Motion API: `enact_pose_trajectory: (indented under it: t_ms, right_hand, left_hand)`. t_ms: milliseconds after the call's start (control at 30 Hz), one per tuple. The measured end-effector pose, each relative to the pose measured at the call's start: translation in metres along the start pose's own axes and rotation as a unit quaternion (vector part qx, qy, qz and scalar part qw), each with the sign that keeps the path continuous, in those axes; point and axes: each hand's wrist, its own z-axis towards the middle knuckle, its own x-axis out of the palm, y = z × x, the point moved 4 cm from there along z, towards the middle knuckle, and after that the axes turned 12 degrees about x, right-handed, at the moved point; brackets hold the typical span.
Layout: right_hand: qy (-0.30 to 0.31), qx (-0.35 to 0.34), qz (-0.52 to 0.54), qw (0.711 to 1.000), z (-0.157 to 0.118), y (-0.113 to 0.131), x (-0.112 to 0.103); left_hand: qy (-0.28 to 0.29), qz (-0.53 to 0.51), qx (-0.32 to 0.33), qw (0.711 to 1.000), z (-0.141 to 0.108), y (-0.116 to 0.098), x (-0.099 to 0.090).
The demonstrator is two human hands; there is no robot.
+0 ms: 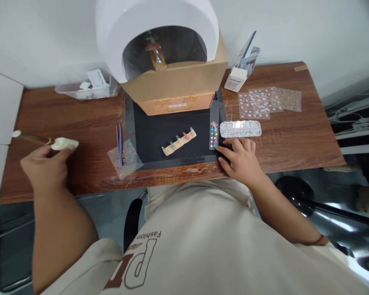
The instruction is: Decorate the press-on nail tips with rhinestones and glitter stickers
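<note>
At the left of the table, my left hand (47, 166) is closed on a small white block (66, 143). A gold rod (33, 137) with a white end lies just beyond that hand; whether it joins the block I cannot tell. My right hand (241, 159) rests palm down, fingers apart, its index fingertip at the lower end of a strip of colourful flower stickers (214, 135). Beyond its fingers lies a clear lidded case (240, 128). On the black mat (150, 141), several press-on nails (179, 140) stand in a row on a pale strip (169, 152).
A white nail lamp (110, 37) sits on a cardboard box (178, 82), with a gold-handled holder (158, 59) inside. Blue tweezers (119, 143) lie on a clear sheet (132, 164). Sticker sheets (255, 102), an alcohol pad box (236, 78) and a plastic bin (80, 93) stand around.
</note>
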Motion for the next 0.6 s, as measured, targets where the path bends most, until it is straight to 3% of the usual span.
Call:
enact_pose_trajectory:
  t_ms: [333, 600]
  right_hand:
    - [0.014, 0.015, -0.014, 1.0, 0.006, 0.005, -0.001]
    - [0.014, -0.025, 0.009, 1.0, 0.007, 0.01, -0.001]
  left_hand:
    - [0.002, 0.007, 0.013, 1.0, -0.003, 0.006, 0.009]
    - [0.006, 0.015, 0.012, 1.0, -0.002, 0.01, 0.01]
